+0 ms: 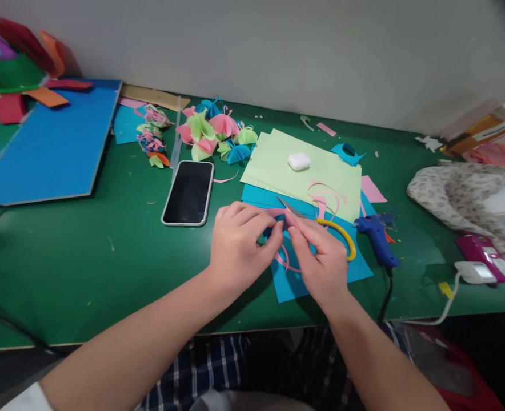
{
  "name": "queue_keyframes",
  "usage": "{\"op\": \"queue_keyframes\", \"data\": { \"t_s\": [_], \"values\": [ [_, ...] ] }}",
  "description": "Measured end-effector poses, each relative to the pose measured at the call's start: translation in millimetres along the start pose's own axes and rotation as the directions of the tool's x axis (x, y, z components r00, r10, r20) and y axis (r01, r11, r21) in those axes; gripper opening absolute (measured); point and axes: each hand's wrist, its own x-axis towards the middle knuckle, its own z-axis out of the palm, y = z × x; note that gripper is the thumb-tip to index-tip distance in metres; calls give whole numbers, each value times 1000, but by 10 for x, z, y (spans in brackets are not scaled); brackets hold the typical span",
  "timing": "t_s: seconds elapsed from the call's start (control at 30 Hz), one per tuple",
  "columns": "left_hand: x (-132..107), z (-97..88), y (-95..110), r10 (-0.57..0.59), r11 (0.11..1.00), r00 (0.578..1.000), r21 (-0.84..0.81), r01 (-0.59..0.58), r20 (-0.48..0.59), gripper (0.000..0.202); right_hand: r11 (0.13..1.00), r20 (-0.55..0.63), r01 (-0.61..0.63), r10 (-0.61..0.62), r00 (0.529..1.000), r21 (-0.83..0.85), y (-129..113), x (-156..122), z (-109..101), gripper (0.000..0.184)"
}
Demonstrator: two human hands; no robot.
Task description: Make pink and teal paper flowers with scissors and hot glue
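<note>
Pink paper (291, 218) sits pinched by two hands, thumb and forefinger of left hand (240, 242) and right hand (324, 260) closed together on it, just nearer than the pale green sheets (269, 157); one glue gun (380, 241) lies right of these sheets, one pair of scissors (347, 237) at their near edge, one phone (189, 194) left, one white case (299, 161) on top

I find wide free room on the smooth green tabletop (128, 251), left of the flat phone with black screen (189, 193). Behind this phone, the heap of pink, green and blue paper flowers (212, 134) blocks me. By the right hand (323, 260), yellow-handled metal scissors (345, 234) and the blue plastic glue gun (377, 241) obstruct; beyond lies a free gap before the spotted grey cloth (441, 188).
</note>
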Motion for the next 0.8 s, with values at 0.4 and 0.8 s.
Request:
{"op": "queue_keyframes", "data": {
  "t_s": [0.4, 0.8],
  "values": [
    [-7, -15, -36, 152, 984, 988, 89, -152, 9, 8, 999, -11, -27, 28, 1000, 34, 28, 1, -8, 29],
    [-18, -17, -59, 203, 977, 979, 66, -204, 16, 4, 983, -54, -116, 125, 991, 143, 61, -3, -4, 25]
  ]
}}
